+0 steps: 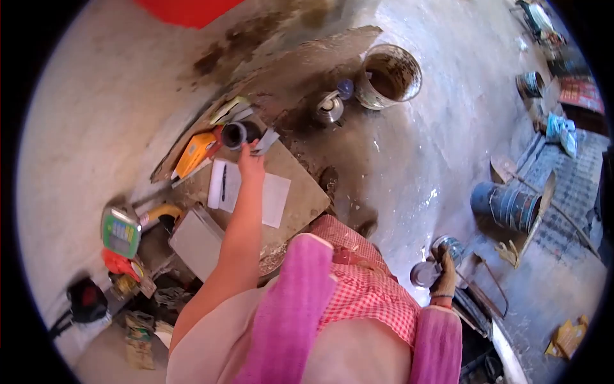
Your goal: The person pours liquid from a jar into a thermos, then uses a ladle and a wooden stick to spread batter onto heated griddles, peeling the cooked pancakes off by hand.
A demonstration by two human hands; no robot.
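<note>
- No brand, label or writing can be read anywhere; the sheets of paper (pixel 276 197) at the centre left are too small to make out, and a pen (pixel 224 182) lies on one.
- The left hand (pixel 251 160) reaches up to a black cylinder (pixel 234 134) at the upper centre left of the frame. Fingers touch its side; I cannot tell whether the grip is closed round it or only resting there.
- The cylinder is short, dark and hollow, its open mouth facing the camera, with a red piece beside it. It stands at the far edge of the brown surface (pixel 306 195).
- An orange box (pixel 194 152) lies just left of the cylinder.
- The right hand (pixel 446 274), at the lower right, has its grip pressed round a metal tin (pixel 449 246); a round lid (pixel 424 274) lies just beside it.
- A big dirty bucket (pixel 387 75) stands on the floor at the top centre, with a small metal pot (pixel 330 107) near it.
- A green scale (pixel 120 230) sits at the left.
</note>
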